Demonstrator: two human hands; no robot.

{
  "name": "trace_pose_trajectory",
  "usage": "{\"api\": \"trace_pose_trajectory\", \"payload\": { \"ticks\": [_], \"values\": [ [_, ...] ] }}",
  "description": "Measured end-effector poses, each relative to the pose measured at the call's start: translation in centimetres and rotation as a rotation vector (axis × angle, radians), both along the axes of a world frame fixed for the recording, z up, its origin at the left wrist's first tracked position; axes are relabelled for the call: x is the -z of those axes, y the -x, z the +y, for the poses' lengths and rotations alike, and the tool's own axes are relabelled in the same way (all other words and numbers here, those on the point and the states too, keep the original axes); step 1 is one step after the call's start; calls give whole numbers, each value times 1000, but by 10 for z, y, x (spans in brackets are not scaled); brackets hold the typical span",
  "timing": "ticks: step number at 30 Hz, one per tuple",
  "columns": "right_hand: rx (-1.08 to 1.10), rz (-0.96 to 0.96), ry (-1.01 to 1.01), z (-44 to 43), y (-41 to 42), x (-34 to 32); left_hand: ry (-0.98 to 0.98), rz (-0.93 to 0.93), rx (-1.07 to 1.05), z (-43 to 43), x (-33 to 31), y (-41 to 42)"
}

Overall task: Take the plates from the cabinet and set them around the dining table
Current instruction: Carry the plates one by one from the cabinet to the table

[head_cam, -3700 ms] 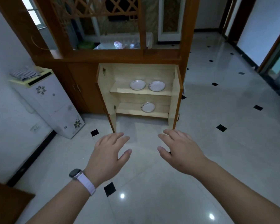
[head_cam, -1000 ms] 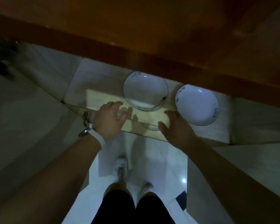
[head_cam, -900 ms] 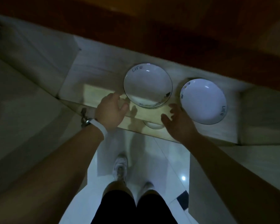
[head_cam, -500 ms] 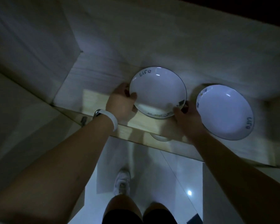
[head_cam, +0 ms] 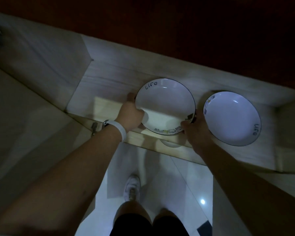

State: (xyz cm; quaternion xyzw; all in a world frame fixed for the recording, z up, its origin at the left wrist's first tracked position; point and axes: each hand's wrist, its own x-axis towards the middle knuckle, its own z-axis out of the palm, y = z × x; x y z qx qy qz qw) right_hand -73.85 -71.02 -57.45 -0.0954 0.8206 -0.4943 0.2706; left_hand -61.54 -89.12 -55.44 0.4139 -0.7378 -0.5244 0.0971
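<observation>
- The left hand (head_cam: 131, 114) gripped the left rim of the first plate (head_cam: 165, 103), with the thumb on the inner face and the fingers curled round the edge.
- The first plate sat over the front edge of the upper cabinet shelf (head_cam: 109, 79). Whether it had cleared the board could not be told.
- The right hand (head_cam: 192, 128) pinched its lower right rim.
- A second plate (head_cam: 232, 118) lay just beside it on the shelf, untouched.
- Step in hand: withdrawal of the first plate. The next move probably called for a level pull outward, clear of the second plate.
</observation>
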Motion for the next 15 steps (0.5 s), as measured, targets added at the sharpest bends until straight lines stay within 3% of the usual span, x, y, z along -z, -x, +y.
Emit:
{"api": "trace_pose_trajectory", "payload": {
  "ticks": [5,15],
  "values": [
    [-68,27,64,27,-27,-35,-115,47,-26,25,-22,-35],
    [-96,-2,-48,94,-84,-114,-274,164,-152,105,-78,-107]
  ]
}}
